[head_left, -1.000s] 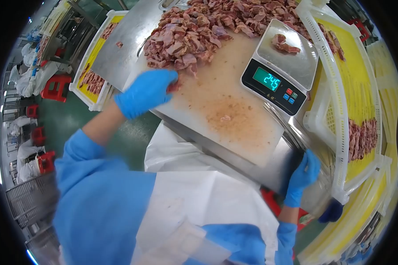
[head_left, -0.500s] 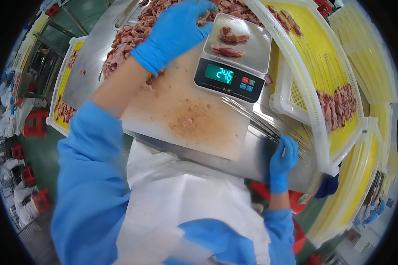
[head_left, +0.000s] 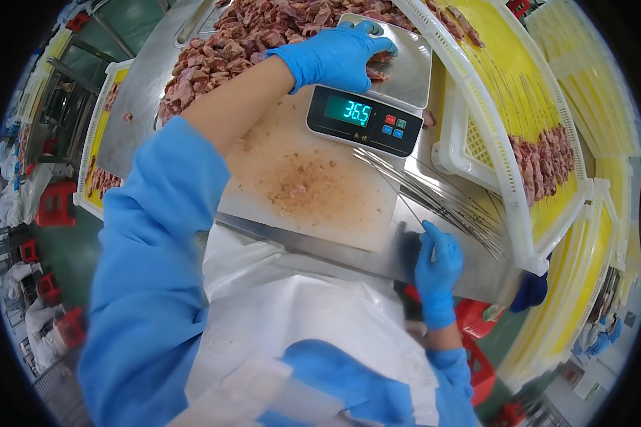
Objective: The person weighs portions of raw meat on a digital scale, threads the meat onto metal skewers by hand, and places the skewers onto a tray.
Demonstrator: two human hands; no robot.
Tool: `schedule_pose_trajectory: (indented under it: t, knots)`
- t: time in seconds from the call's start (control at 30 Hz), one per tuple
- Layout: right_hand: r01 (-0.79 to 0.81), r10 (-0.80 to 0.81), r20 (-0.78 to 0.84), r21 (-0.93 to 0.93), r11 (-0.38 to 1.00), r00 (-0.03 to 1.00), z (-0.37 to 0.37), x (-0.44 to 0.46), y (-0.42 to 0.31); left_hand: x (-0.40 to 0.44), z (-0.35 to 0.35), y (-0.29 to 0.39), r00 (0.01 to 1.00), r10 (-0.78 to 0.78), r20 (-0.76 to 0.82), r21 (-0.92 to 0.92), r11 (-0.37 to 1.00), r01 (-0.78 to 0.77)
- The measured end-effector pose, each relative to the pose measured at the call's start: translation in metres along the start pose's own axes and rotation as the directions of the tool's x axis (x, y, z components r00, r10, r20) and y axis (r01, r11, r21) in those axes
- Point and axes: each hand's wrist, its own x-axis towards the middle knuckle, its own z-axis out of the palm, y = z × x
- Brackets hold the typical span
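The left hand (head_left: 335, 57), in a blue glove, is held low over the steel pan (head_left: 414, 67) of the digital scale (head_left: 363, 121). Its fingers are bent and somewhat spread, and a piece of meat (head_left: 379, 74) on the pan is partly covered by them; whether something is pinched there cannot be told, because the fingertips are turned away from view. On the lit display of the scale the digits 36.5 can be read.

By the right hand (head_left: 438, 267), gloved in the same blue, one thin skewer (head_left: 410, 208) is pinched between the thumb and the fingers, near its lower end. Just beside it, a loose bundle of metal skewers (head_left: 434, 199) is laid on the steel tabletop (head_left: 463, 281), to the right of the white cutting board (head_left: 349, 231). The board is marked with a brownish stain, and behind this a large pile of raw meat (head_left: 214, 67) is heaped.

At the right, meat on skewers (head_left: 545, 167) is arranged in a row inside a white-rimmed tray (head_left: 527, 235) with a yellow bottom. A white apron (head_left: 299, 306) is worn over blue clothing.
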Motion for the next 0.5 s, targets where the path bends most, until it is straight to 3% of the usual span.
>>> schedule_pose_trajectory:
  t: [0.1, 0.17, 0.2, 0.27, 0.3, 0.37, 0.4, 0.43, 0.47, 0.5]
  knots:
    - [-0.002, 0.002, -0.019, 0.023, 1.0, 1.0, -0.001, -0.002, -0.002, 0.001, -0.004, -0.008, 0.999, 0.035, -0.019, -0.132, 0.991, -0.037]
    - [0.009, -0.008, -0.046, 0.016, 1.0, 0.999, -0.001, 0.0, -0.001, 0.006, -0.016, -0.02, 0.977, -0.018, -0.212, -0.33, 0.942, -0.054]
    - [-0.026, 0.027, -0.034, 0.024, 0.999, 0.999, -0.001, -0.002, -0.001, 0.008, -0.018, -0.02, 0.975, -0.015, -0.22, -0.327, 0.943, -0.059]
    - [-0.044, 0.045, -0.023, 0.033, 0.998, 0.999, 0.0, -0.001, -0.002, 0.01, -0.024, -0.021, 0.993, -0.102, -0.052, -0.417, 0.906, 0.072]
    - [-0.05, 0.051, -0.018, 0.058, 0.997, 0.999, 0.002, 0.001, -0.003, 0.017, -0.011, -0.031, 1.0, 0.003, 0.004, -0.371, 0.929, -0.002]
    - [-0.046, 0.048, -0.013, 0.089, 0.995, 0.999, 0.002, 0.003, -0.005, 0.02, -0.011, -0.036, 0.998, -0.05, 0.028, -0.422, 0.905, 0.057]
    - [-0.061, 0.063, -0.015, 0.098, 0.993, 0.998, 0.002, 0.003, -0.005, 0.019, -0.018, -0.034, 0.994, -0.092, 0.063, -0.476, 0.872, 0.111]
    - [-0.081, 0.083, -0.015, 0.108, 0.991, 0.996, 0.001, 0.002, -0.006, 0.013, -0.026, -0.035, 0.986, -0.143, 0.092, -0.681, 0.713, 0.167]
    - [-0.082, 0.084, -0.013, 0.115, 0.99, 0.996, 0.001, 0.0, -0.006, 0.008, -0.036, -0.039, 0.985, -0.146, 0.096, -0.677, 0.715, 0.172]
    - [-0.105, 0.109, -0.024, 0.126, 0.987, 0.994, 0.0, -0.001, -0.005, 0.002, -0.05, -0.041, 0.971, -0.233, 0.058, -0.814, 0.551, 0.181]
